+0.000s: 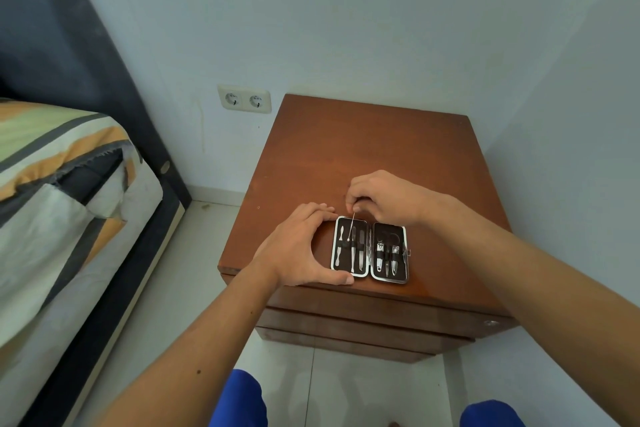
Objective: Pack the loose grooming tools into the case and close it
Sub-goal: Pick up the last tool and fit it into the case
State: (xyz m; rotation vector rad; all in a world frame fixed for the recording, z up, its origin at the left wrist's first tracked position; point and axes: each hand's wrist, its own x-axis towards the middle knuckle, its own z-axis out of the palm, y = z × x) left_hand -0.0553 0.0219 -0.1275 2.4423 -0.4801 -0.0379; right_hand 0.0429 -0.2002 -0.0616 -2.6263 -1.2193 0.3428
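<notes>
A small black grooming case point(370, 250) with a metal rim lies wide open near the front edge of a brown wooden nightstand point(363, 149). Both halves hold several silver tools under elastic straps. My left hand point(298, 248) braces the case's left edge, thumb at its front corner and fingers at its far corner. Just behind the left half, my right hand point(381, 198) pinches the top of a thin metal tool point(353, 224), whose lower end points into the left half's middle slot.
The nightstand stands in a corner between pale walls, drawers facing me. A double wall socket point(244, 100) is to its left. A bed with a striped cover point(52, 191) and dark frame fills the left side. White floor tiles lie below.
</notes>
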